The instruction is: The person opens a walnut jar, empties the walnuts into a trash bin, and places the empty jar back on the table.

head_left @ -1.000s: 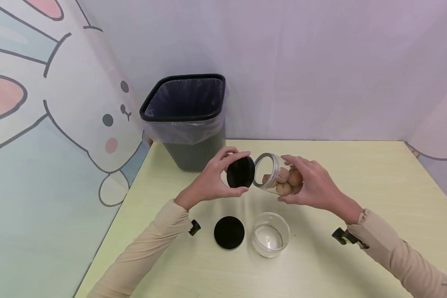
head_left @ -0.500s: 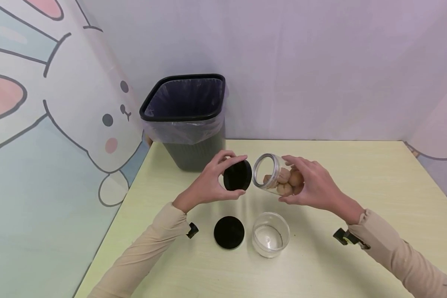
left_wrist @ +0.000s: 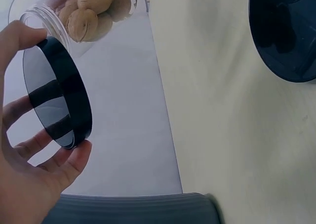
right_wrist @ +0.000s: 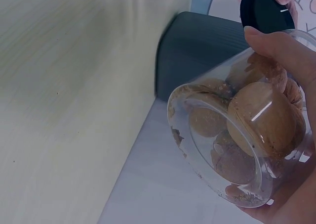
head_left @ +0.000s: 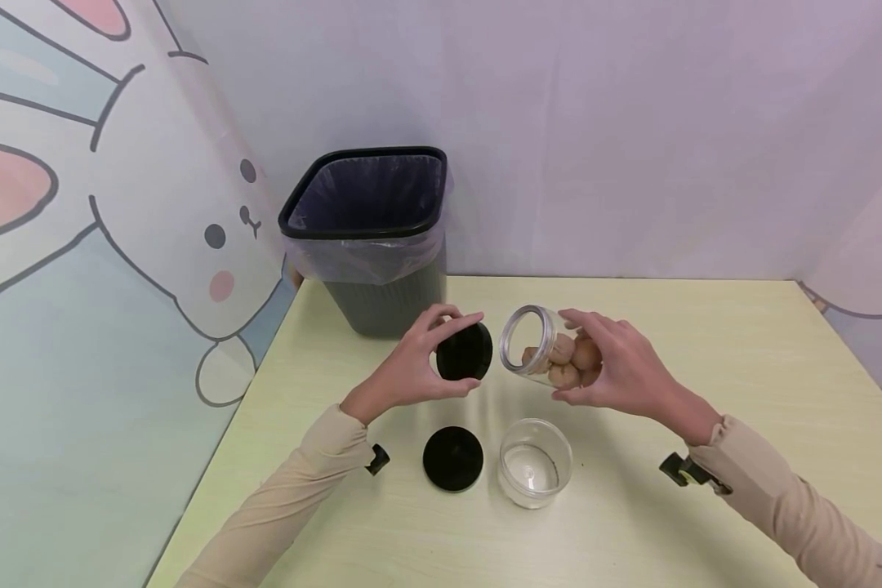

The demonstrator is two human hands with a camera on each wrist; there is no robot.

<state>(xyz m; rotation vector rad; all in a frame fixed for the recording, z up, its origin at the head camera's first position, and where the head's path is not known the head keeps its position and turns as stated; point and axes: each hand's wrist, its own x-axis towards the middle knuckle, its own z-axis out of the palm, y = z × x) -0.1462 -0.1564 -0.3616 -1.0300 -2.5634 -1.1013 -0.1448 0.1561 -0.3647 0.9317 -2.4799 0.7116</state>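
Observation:
Between its thumb and fingers my left hand [head_left: 420, 363] holds a black jar lid [head_left: 465, 352] by the rim, tipped on edge. My right hand [head_left: 621, 365] grips a clear jar [right_wrist: 217, 150] round its base end, tilted with its uncovered mouth facing the lid. Several walnuts [head_left: 564, 376] lie inside this jar. A small gap parts lid and jar mouth in the head view. On the table below stand a second clear jar [head_left: 533, 464], with no lid on it, and a second black lid [head_left: 452, 459] lying flat to its left.
A grey bin [head_left: 385, 302] with a black rim and a plastic liner stands at the table's back left, behind my left hand. The pale table [head_left: 720, 351] ends at a curtain-like wall [head_left: 632, 147].
My left hand has drawn the lid slightly left and down, widening the gap from the jar mouth. The right hand and walnut jar have barely moved.

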